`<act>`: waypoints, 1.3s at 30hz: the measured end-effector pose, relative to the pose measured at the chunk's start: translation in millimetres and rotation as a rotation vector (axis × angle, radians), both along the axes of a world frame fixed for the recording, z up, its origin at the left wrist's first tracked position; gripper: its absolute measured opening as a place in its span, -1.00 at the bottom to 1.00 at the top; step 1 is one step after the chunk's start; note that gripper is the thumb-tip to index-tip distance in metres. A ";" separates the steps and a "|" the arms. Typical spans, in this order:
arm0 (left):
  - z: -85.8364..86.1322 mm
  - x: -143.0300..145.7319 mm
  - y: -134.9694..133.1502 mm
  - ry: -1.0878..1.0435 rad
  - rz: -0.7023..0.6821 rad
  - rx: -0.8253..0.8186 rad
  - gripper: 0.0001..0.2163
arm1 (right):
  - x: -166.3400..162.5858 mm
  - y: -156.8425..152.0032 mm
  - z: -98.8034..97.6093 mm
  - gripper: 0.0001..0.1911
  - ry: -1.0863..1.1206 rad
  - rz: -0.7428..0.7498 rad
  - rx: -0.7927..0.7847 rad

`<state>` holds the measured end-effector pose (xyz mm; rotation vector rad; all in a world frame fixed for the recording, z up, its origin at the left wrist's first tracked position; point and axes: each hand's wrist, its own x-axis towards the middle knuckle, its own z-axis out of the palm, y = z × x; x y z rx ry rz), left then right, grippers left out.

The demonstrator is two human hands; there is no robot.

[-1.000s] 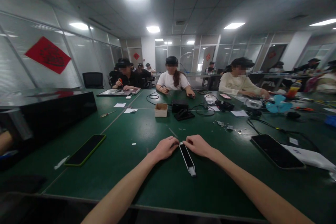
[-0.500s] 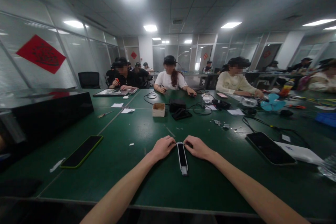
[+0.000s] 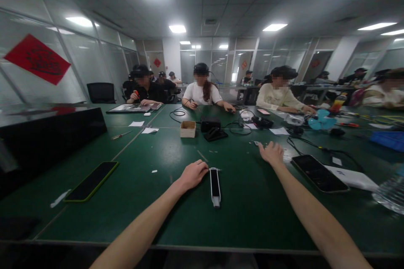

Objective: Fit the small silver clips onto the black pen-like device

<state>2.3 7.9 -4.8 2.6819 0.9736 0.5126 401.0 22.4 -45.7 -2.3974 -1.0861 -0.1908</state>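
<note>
Bare forearms [image 3: 148, 216] — ring [image 3: 198, 162] on left hand [image 3: 192, 175].

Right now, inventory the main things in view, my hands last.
narrow device: one, white and black, front centre
green-edged smartphone: one, black screen, left
second smartphone: one, black screen, right
small parts: several, silvery, right of centre
open box: one, beige, far centre
screwdriver: one, pale-handled, left
fan blades: one set, blue, far right
tray: one, blue, right edge
papers: several, white, scattered
monitor-like panel: one, black, left edge
table: one, green, foreground
seated people: several, dark and pale tops, beyond table
large diamond sign: one, red, left wall
left hand: one, bare, beside the narrow device
right hand: one, bare, by the small parts
</note>
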 end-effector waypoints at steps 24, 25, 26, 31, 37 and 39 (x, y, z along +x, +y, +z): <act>-1.6 6.6 1.5 0.048 -0.011 0.035 -0.82 | 14.5 85.7 -6.8 -0.35 0.018 0.436 -0.299; -2.1 7.0 1.6 0.047 -0.012 0.038 -0.83 | 8.1 84.7 -6.6 -0.38 0.006 0.464 -0.297; -2.4 7.3 1.5 0.046 -0.013 0.040 -0.83 | 1.9 82.5 -6.4 -0.41 -0.001 0.489 -0.294; -0.6 6.6 -0.1 0.031 -0.016 0.030 -0.84 | -30.4 54.0 -6.3 -0.52 -0.024 0.624 -0.275; 2.4 4.4 -2.5 0.022 -0.021 0.016 -0.84 | -84.2 -1.5 -3.0 -0.54 0.027 0.836 -0.162; 1.5 4.0 -2.4 0.015 -0.017 0.018 -0.83 | -105.4 -19.8 -0.1 -0.54 0.040 0.869 -0.143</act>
